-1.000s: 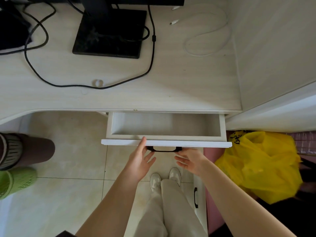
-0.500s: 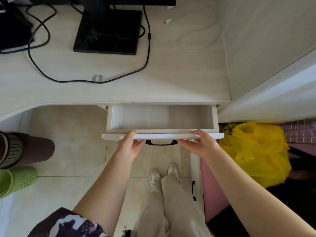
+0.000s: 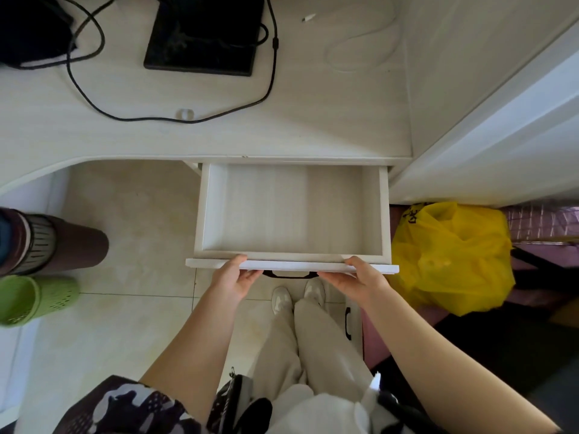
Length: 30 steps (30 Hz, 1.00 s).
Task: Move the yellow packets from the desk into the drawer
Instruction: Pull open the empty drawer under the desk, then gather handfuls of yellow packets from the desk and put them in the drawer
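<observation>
The white drawer [image 3: 206,214] stands pulled far out from under the pale wooden desk [image 3: 313,120], and its inside holds nothing. My left hand [image 3: 233,278] grips the drawer's front panel left of the black handle [image 3: 286,275]. My right hand [image 3: 360,278] grips the same panel right of the handle. No yellow packets show on the desk or in the drawer.
A black monitor base [image 3: 203,36], black cables [image 3: 175,119], a white cable [image 3: 360,48] and a small clear ring [image 3: 185,113] lie on the desk. A yellow plastic bag [image 3: 451,255] sits on the floor at right. Green [image 3: 34,300] and brown [image 3: 50,242] bins lie at left.
Both hands rose from below the handle, took hold of the drawer's front panel, and pulled the drawer much farther out.
</observation>
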Available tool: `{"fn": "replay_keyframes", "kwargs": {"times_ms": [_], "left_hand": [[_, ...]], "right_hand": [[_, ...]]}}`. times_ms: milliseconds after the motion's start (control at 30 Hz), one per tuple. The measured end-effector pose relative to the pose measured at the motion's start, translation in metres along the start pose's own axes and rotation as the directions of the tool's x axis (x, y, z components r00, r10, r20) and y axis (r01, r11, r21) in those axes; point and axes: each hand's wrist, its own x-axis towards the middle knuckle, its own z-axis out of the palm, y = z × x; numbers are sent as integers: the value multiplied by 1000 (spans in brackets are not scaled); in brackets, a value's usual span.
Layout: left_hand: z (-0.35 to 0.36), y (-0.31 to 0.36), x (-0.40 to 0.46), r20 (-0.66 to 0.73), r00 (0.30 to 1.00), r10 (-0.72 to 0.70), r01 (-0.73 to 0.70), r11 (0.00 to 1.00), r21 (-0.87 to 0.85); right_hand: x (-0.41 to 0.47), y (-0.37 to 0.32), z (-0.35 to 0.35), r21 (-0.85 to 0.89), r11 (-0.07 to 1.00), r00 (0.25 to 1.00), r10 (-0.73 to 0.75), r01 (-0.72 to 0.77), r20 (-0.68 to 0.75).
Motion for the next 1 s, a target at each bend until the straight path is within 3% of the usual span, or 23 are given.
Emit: {"fn": "replay_keyframes", "kwargs": {"times_ms": [433, 533, 667, 800, 1000], "left_hand": [[-21, -23, -26, -68, 996, 61, -61, 998, 4], [-29, -25, -32, -80, 993, 92, -90, 996, 28], [-48, -26, -46, -115, 968, 223, -196, 958, 208], [-65, -17, -61, -67, 935, 349, -318, 905, 283], [-97, 15, -74, -9, 849, 529, -469, 761, 448]], "right_hand": [[-17, 13, -19, -127, 991, 997, 30, -38, -69], [-30, 11, -19, -276, 961, 996, -5, -21, -94], [-45, 17, -14, -501, 865, 991, -60, -6, -115], [-51, 29, 4, -704, 708, 984, -155, 49, -87], [-55, 64, 55, -948, 197, 932, -312, 251, 182]]}}
